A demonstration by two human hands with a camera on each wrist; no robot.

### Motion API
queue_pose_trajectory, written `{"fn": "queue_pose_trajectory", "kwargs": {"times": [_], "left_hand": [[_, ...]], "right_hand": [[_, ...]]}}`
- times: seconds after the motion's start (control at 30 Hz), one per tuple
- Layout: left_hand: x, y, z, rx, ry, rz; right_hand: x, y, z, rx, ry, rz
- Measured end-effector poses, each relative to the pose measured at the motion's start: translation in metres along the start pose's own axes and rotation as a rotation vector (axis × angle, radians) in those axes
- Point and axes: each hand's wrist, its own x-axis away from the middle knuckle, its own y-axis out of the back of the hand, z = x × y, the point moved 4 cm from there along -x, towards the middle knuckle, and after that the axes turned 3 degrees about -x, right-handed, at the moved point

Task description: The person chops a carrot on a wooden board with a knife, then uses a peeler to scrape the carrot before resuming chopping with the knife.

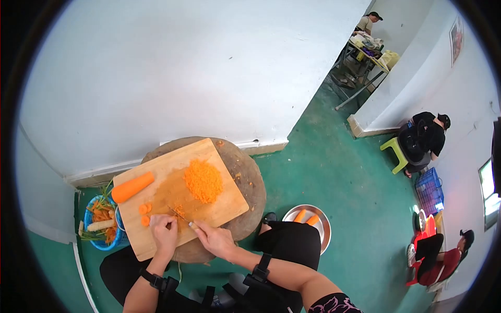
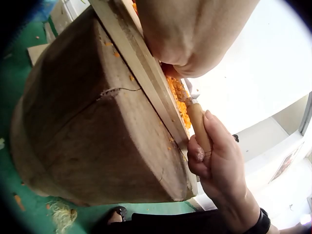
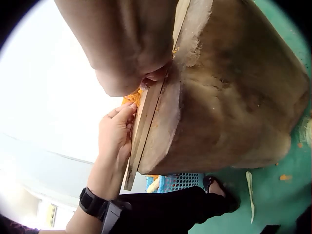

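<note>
My right hand (image 1: pixel 216 241) grips the wooden handle of a knife (image 2: pixel 199 124); its blade lies over finely chopped carrot (image 1: pixel 179 209) on a wooden cutting board (image 1: pixel 229 201). Beside the blade, my left hand (image 1: pixel 164 235) has its fingers curled, thumb and forefinger pinching at a bit of carrot, mostly hidden by the fingers. Carrot slices (image 1: pixel 144 208) lie just beyond the left hand. A whole peeled carrot (image 1: pixel 133 187) rests at the board's far left. A round heap of minced carrot (image 1: pixel 203 181) sits on the board's far right part.
Under the board stands a thick round wooden block (image 1: pixel 253 180). A blue basket (image 1: pixel 96 242) of peelings is at the left, and a steel bowl (image 1: pixel 326 235) with carrots on the floor at the right. A white wall (image 1: pixel 156 78) rises behind. Several people sit farther off.
</note>
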Motion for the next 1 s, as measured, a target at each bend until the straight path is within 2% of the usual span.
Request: {"fn": "queue_pose_trajectory", "kwargs": {"times": [0.13, 0.23, 0.43, 0.5, 0.53, 0.6, 0.8, 0.9, 1.0], "left_hand": [[0.0, 0.002, 0.0, 0.009, -0.001, 0.009], [-0.001, 0.0, 0.001, 0.006, -0.017, -0.017], [-0.004, -0.003, -0.001, 0.012, -0.089, -0.075], [-0.004, -0.004, -0.003, 0.027, -0.041, -0.034], [-0.003, -0.004, -0.001, -0.002, -0.049, -0.022], [-0.001, 0.0, -0.001, 0.005, -0.036, -0.025], [-0.001, 0.004, -0.003, 0.032, 0.021, 0.035], [-0.001, 0.004, -0.001, 0.015, 0.021, 0.052], [-0.001, 0.004, -0.001, 0.033, 0.022, 0.025]], "right_hand": [[-0.002, 0.005, 0.006, -0.02, 0.019, 0.031], [-0.001, 0.005, 0.008, 0.006, 0.08, -0.02], [-0.004, 0.001, 0.001, 0.196, 0.075, -0.03], [-0.005, -0.006, -0.013, 0.005, -0.004, 0.021], [-0.006, 0.003, -0.008, -0.094, -0.14, 0.076], [-0.005, 0.005, -0.006, -0.214, -0.14, 0.055], [-0.004, 0.008, 0.002, -0.186, -0.193, 0.106], [-0.003, 0.006, 0.0, -0.163, -0.101, 0.056], [-0.003, 0.007, 0.001, -0.131, -0.082, 0.082]]}}
